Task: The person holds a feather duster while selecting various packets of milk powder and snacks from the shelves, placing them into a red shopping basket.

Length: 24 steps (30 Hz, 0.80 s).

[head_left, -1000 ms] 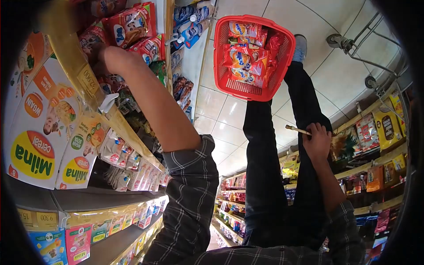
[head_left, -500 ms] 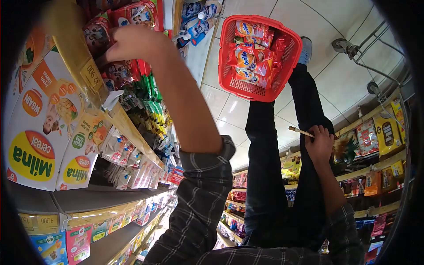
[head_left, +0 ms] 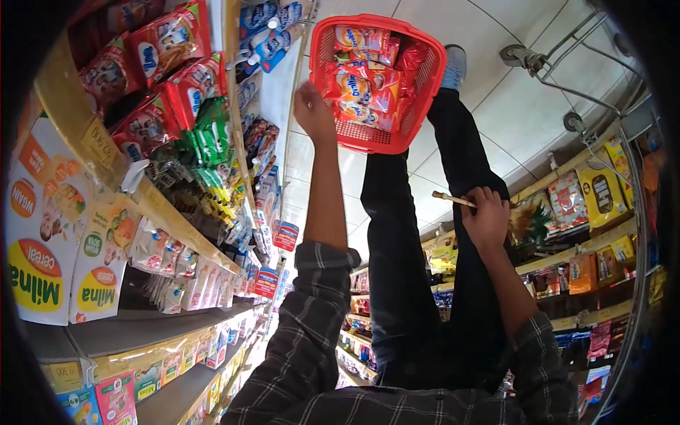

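Note:
My left hand point(head_left: 314, 113) is just at the left rim of a red plastic basket point(head_left: 433, 106). Its fingers are loosely bent and apart, and no item shows in them. Inside the basket lie several red and orange Ovaltine packets point(head_left: 354, 88). My right hand point(head_left: 487, 218) is closed around the wooden handle of a feather duster point(head_left: 453, 200), above my right thigh. Brownish-green feathers stick out behind that hand. To the left, red pouches point(head_left: 170, 42) fill the upper shelf.
Boxes of Milna cereal point(head_left: 42, 283) and green sachets point(head_left: 212, 134) line the left shelving. A wheeled metal rack point(head_left: 524, 57) stands on the tiled floor at upper right. Snack packets point(head_left: 598, 188) sit on shelves to the right. My shoe point(head_left: 455, 67) is beside the basket.
My left hand has come away from the red pouches on the shelf and moved right to the basket. My right hand still grips the feather duster. The view has shifted slightly.

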Motion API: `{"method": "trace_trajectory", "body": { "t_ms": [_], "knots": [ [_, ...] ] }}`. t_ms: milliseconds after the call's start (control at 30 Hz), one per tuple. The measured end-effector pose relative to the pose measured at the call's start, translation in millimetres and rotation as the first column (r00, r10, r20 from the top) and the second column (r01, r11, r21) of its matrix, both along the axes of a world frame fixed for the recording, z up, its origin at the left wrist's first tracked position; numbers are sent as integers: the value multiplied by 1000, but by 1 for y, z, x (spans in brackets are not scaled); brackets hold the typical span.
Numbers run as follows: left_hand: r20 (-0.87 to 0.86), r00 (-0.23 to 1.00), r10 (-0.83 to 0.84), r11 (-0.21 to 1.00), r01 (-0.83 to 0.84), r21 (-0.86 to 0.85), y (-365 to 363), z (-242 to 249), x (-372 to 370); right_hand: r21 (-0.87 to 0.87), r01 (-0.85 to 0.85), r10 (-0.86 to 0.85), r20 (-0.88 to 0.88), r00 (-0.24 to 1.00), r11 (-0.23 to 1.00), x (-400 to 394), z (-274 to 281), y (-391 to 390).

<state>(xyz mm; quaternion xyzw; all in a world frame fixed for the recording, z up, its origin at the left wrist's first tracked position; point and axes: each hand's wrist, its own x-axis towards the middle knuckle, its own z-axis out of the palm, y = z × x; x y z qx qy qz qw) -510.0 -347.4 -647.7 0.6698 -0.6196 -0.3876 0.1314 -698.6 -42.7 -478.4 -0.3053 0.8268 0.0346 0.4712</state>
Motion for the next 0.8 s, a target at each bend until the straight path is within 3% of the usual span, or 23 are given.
{"method": "trace_trajectory", "body": {
  "t_ms": [67,100,167,267,300,400,467,533,567,700,733,767,800],
  "knots": [
    [81,979,-186,935,151,321,33,-33,52,-13,4,-4,4,1000,1000,1,0,2],
    [90,985,-146,835,73,545,46,-52,74,-18,4,-4,3,1000,1000,1,-1,3],
    [130,989,-72,473,-81,877,63,-71,91,-22,-5,5,4,1000,1000,2,-2,5],
    [108,945,308,587,-278,761,88,-83,57,-24,-29,29,-7,1000,999,-2,-3,7],
    [126,902,413,472,-330,818,88,-89,44,-20,-23,24,5,1000,1000,-3,-3,7],
    [136,712,689,400,-530,748,116,-110,7,-49,27,-25,40,999,998,-7,-6,9],
    [81,686,724,445,-553,705,132,-124,-3,-83,84,-81,45,996,993,-12,-8,13],
    [21,546,838,323,-525,787,141,-134,-6,-44,26,-24,34,999,999,-17,-6,11],
    [87,563,822,261,-507,822,136,-135,1,-45,9,-8,20,1000,999,-19,-3,6],
    [108,471,875,237,-613,754,117,-110,-2,-43,7,-7,16,1000,999,-18,-3,6],
    [211,569,795,429,-772,469,110,-117,-3,-41,3,-3,7,1000,999,-15,-3,8],
    [355,604,714,600,-789,134,108,-145,4,-37,-1,1,-1,1000,999,-13,-5,10],
    [266,710,652,718,-691,86,98,-133,0,-36,0,0,0,1000,999,-10,-7,12]
  ]
}}
